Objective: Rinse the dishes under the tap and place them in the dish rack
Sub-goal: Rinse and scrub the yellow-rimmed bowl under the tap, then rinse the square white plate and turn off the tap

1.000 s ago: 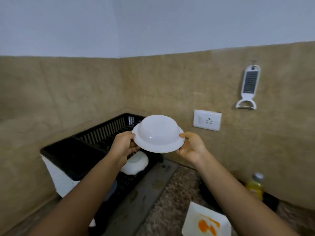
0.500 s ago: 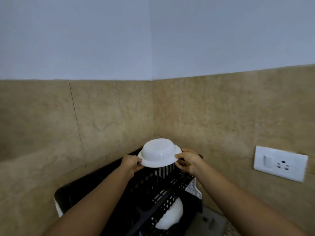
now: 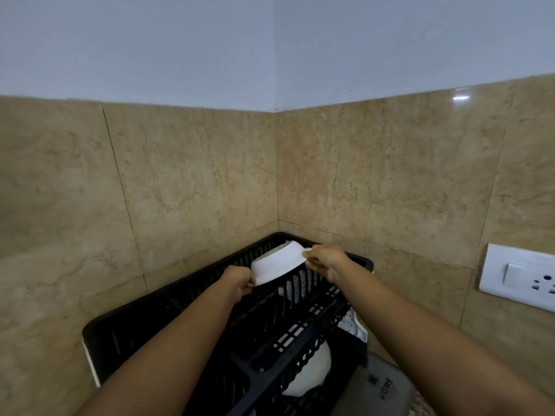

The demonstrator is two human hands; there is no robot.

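A white rimmed bowl hangs upside down and tilted over the far end of the black slatted dish rack. My left hand pinches its lower left rim. My right hand grips the raised right rim. Another white bowl lies lower down, behind the rack's near slats. A white dish shows through the slats just under the held bowl. The tap is out of view.
The rack fills a corner between two beige tiled walls. A white switch and socket plate is on the right wall. A grey mat lies on the counter right of the rack, by a white rack corner.
The bowl has gone lower and farther into the rack's far end and tipped, left rim down. Both hands moved with it, and my view has shifted a little left.
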